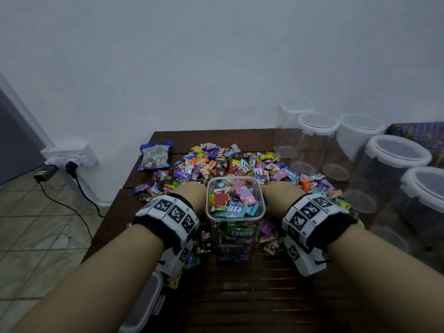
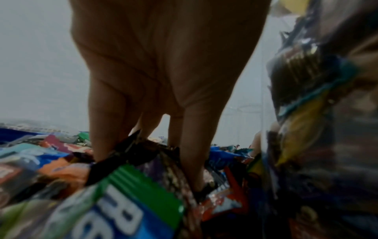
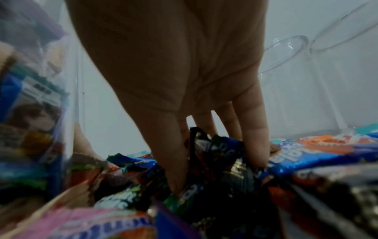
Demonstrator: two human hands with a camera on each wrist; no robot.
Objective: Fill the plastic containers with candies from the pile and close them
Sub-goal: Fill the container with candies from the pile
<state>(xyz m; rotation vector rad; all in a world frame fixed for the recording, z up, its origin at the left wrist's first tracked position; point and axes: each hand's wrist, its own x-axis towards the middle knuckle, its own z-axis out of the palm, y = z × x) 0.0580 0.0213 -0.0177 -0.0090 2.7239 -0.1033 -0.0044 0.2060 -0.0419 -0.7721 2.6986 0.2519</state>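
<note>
We see the open square container (image 1: 235, 207), brimful of candies, standing near the middle of the dark surface (image 1: 240, 296), at the pile's (image 1: 230, 162) near edge. Our left hand (image 1: 191, 194) and right hand (image 1: 280, 188) flank it, each just beside a wall, fingers (image 2: 192, 145) reaching straight down into the wrappers. Whether they pinch any candy, we cannot tell.
</note>
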